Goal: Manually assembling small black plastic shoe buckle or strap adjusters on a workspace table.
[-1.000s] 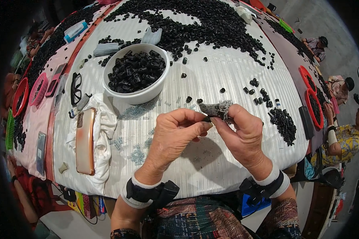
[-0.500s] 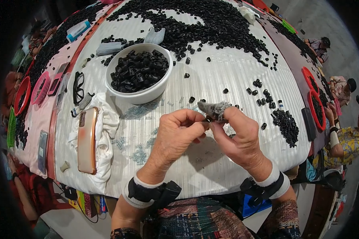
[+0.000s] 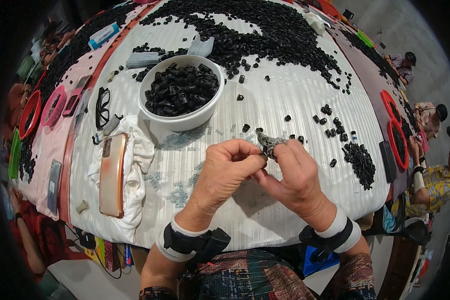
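Observation:
Over the near middle of the table, my left hand [image 3: 225,172] pinches a small black part [image 3: 263,154] between thumb and forefinger; most of it is hidden. My right hand [image 3: 297,175] meets it there with curled fingertips, and what these hold is covered. A frayed grey knitted finger cover [image 3: 271,143] sits at the fingers of my right hand. Small metal springs [image 3: 177,195] lie loose to the left of my hands. Several black cylindrical pieces [image 3: 337,125] are scattered to the right, beside a heap of slim black parts [image 3: 360,165].
A white bowl [image 3: 182,123] full of black pieces stands beyond my left hand. A phone [image 3: 113,175] lies on white cloth [image 3: 135,185], near eyeglasses [image 3: 102,107]. A big spread of black pieces [image 3: 265,37] covers the far table. Other people work along both sides.
My right fingers have curled in closer to my left fingertips, and the grey finger cover has tipped and dropped slightly. The whole view has shifted a little.

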Demonstrator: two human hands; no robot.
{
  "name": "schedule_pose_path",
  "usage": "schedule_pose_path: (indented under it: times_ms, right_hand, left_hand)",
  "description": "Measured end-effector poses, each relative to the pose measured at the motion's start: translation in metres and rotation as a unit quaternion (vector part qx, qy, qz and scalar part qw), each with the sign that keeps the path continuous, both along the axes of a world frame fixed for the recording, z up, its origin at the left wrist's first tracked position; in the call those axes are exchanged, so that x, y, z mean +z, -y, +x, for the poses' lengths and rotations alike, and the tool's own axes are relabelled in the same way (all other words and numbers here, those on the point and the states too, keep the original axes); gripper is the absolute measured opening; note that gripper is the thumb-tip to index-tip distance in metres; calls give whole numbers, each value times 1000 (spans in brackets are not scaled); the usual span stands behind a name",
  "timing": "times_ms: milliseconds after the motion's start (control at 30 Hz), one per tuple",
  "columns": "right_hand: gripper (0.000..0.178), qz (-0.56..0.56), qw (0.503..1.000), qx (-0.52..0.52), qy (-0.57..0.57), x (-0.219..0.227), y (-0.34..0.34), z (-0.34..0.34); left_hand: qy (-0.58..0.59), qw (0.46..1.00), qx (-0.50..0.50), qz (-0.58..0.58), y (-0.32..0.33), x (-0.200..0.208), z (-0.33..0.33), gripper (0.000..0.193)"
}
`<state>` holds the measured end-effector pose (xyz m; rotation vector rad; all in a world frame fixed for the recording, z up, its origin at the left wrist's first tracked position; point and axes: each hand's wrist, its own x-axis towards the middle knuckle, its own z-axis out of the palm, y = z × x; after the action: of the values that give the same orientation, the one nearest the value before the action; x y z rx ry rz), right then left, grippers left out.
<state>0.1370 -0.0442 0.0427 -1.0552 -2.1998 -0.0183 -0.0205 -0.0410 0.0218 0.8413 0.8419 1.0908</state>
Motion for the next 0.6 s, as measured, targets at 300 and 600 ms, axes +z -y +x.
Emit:
schedule_pose_path:
  times_ms: [300,600]
  right_hand:
    - [29,9,999,-8,51,4,0,3]
    - [26,1,998,29,62,0,0,6]
  left_hand:
    - [-67,998,-16,10,-1,2,1,11]
    - [-85,996,-21,12,-1,0,0,10]
